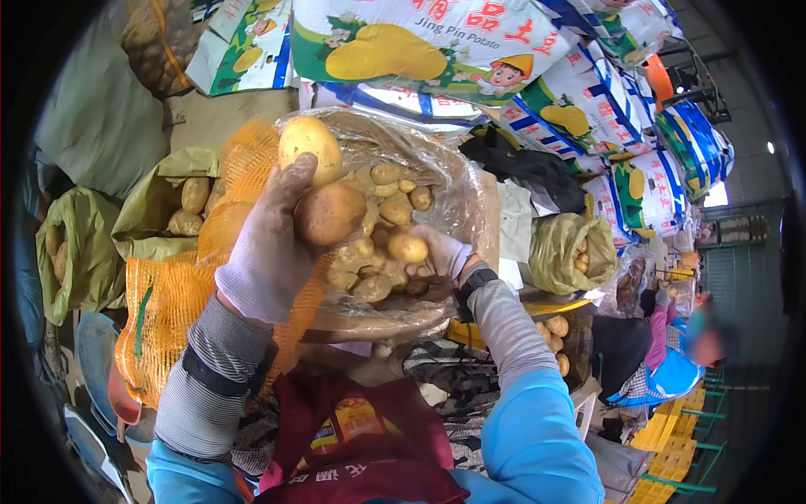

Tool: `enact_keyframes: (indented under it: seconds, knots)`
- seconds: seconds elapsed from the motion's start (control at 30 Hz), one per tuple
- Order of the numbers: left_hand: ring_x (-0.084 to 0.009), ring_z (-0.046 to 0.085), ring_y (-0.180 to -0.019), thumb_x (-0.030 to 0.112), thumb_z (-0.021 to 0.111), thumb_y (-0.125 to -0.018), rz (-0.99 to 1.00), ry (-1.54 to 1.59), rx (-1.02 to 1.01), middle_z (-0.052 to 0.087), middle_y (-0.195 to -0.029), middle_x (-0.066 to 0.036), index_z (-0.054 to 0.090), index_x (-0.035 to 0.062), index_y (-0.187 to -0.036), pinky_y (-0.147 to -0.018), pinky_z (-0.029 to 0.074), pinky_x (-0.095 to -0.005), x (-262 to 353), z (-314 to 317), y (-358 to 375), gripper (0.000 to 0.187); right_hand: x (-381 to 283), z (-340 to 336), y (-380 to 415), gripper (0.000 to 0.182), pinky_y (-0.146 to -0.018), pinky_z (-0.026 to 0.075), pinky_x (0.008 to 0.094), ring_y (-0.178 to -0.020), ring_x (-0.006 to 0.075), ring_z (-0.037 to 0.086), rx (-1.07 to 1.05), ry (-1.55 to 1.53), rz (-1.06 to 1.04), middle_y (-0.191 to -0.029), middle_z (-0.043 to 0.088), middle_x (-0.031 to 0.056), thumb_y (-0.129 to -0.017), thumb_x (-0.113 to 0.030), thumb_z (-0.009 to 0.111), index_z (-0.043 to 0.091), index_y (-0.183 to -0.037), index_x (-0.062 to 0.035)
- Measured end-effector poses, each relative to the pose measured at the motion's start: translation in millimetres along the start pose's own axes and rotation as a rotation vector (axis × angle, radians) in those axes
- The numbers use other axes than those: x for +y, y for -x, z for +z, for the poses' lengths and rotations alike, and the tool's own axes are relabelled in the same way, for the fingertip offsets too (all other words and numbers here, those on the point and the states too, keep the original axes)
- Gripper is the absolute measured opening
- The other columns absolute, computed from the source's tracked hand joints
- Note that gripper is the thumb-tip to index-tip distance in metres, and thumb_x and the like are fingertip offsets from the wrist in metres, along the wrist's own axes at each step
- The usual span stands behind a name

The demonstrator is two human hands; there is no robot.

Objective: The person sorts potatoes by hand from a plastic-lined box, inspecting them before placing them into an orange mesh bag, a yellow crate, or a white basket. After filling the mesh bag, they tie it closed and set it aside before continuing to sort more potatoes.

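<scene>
My left hand (273, 239), in a pale glove, is raised over the left side of a plastic-lined box (483, 210). It holds two large potatoes, a yellow one (311, 147) above and a browner one (330, 215) below. My right hand (441, 250), also gloved, is inside the box at its right side, with its fingers on a smaller yellow potato (408, 249). Loose potatoes (374, 287) lie in the box under both hands. Orange mesh netting (249, 160) runs beside and beneath my left wrist.
Green sacks of potatoes (80, 244) and an orange mesh bag (159, 323) stand at the left. Printed potato cartons (403, 50) are stacked behind the box. An open green sack (567, 252) sits at the right. Another person (667, 353) is at the far right.
</scene>
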State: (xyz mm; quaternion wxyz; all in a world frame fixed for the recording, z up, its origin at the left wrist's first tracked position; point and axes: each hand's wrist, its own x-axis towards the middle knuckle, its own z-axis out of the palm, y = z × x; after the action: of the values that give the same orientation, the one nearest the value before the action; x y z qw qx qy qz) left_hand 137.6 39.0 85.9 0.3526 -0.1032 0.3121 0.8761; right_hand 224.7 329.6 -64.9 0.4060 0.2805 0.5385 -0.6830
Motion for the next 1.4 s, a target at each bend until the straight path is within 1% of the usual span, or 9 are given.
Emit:
enact_keyframes:
  seconds: [0.07, 0.2, 0.37, 0.57, 0.83, 1.03, 1.2, 1.3, 1.4]
  knots:
    - [-0.0253, 0.064, -0.105, 0.037, 0.056, -0.099, -0.041, 0.009, -0.015, 0.063, -0.119, -0.007, 0.052, 0.0107, -0.131, -0.084, 0.056, -0.0438, -4.5, -0.9, -1.8, 0.041, -7.3, -2.1, 22.6, 0.043, -0.088, 0.057, 0.0377, -0.109, 0.0238, 0.065, -0.375, -0.656, -0.192, -0.122, 0.063, 0.0160, -0.096, -0.035, 0.055, 0.056, -0.126, -0.0049]
    - [-0.0246, 0.063, -0.106, 0.037, 0.056, -0.099, -0.082, -0.003, -0.121, 0.062, -0.120, -0.006, 0.049, 0.0121, -0.134, -0.086, 0.056, -0.0427, -18.2, -4.2, -3.8, 0.043, -15.8, 35.3, 49.6, 0.045, -0.094, 0.054, 0.0337, -0.110, 0.0278, 0.064, -0.404, -0.924, -0.457, -0.120, 0.063, 0.0176, -0.090, -0.008, 0.069, 0.048, -0.129, -0.0027]
    - [-0.0229, 0.055, -0.121, 0.033, 0.049, -0.103, -0.059, -0.002, -0.256, 0.054, -0.134, -0.009, 0.042, 0.0097, -0.141, -0.104, 0.045, -0.0416, -29.5, 3.7, 6.0, 0.045, -20.5, 80.6, 81.5, 0.071, -0.093, 0.053, 0.0301, -0.113, 0.0202, 0.062, -0.313, -0.341, -0.788, -0.131, 0.056, 0.0134, -0.092, -0.020, 0.070, 0.032, -0.149, -0.0084]
    - [-0.0287, 0.043, -0.134, 0.023, 0.040, -0.105, -0.125, 0.103, -0.496, 0.045, -0.143, -0.018, 0.039, 0.0015, -0.142, -0.119, 0.026, -0.0450, -48.3, 3.6, -4.5, 0.043, -22.1, 144.2, 89.5, 0.068, -0.095, 0.053, 0.0322, -0.119, 0.0180, 0.057, -0.071, -0.507, -0.789, -0.133, 0.053, 0.0083, -0.093, -0.012, 0.067, 0.031, -0.151, -0.0070]
    - [-0.0358, 0.046, -0.131, 0.016, 0.047, -0.101, -0.164, 0.231, -0.400, 0.045, -0.142, -0.021, 0.038, 0.0019, -0.142, -0.113, 0.037, -0.0491, -47.7, -6.2, -13.2, 0.044, -17.3, 149.6, 110.2, 0.066, -0.095, 0.051, 0.0273, -0.117, 0.0143, 0.055, 0.596, 0.144, -1.244, -0.134, 0.052, 0.0069, -0.084, 0.001, 0.074, 0.043, -0.142, -0.0035]
    - [-0.0323, 0.047, -0.132, 0.015, 0.047, -0.101, -0.063, 0.030, -0.426, 0.047, -0.142, -0.017, 0.036, 0.0084, -0.147, -0.113, 0.037, -0.0501, -44.9, 0.9, -4.9, 0.048, -8.4, 143.4, 119.7, 0.063, -0.097, 0.053, 0.0335, -0.121, 0.0188, 0.056, 0.079, -0.761, -1.026, -0.134, 0.052, 0.0079, -0.089, -0.005, 0.069, 0.039, -0.144, -0.0079]
    - [-0.0297, 0.044, -0.135, 0.019, 0.045, -0.104, -0.194, 0.012, -0.528, 0.044, -0.146, -0.015, 0.035, 0.0063, -0.147, -0.114, 0.036, -0.0478, -57.7, -1.4, -12.8, 0.047, -18.0, 163.5, 131.0, 0.071, -0.103, 0.047, 0.0330, -0.124, 0.0189, 0.053, -0.011, -0.457, -1.057, -0.134, 0.052, 0.0068, -0.087, -0.009, 0.072, 0.035, -0.148, -0.0098]
    - [-0.0279, 0.043, -0.136, 0.025, 0.044, -0.105, 0.065, -0.598, -0.715, 0.042, -0.148, -0.014, 0.034, 0.0060, -0.148, -0.115, 0.034, -0.0459, -61.5, -5.5, -9.9, 0.048, -22.5, 166.7, 130.3, 0.071, -0.106, 0.043, 0.0310, -0.126, 0.0178, 0.050, 0.013, -0.370, -1.100, -0.134, 0.052, 0.0067, -0.087, -0.008, 0.072, 0.035, -0.148, -0.0099]
    - [-0.0234, 0.042, -0.137, 0.037, 0.045, -0.104, 0.059, -0.436, -0.812, 0.043, -0.148, -0.012, 0.033, 0.0068, -0.149, -0.115, 0.033, -0.0451, -58.8, 8.5, -13.1, 0.056, -17.7, 161.9, 138.7, 0.065, -0.085, 0.057, 0.0400, -0.110, 0.0267, 0.062, -0.064, -0.602, -1.093, -0.130, 0.055, 0.0147, -0.091, -0.015, 0.067, 0.035, -0.147, -0.0084]
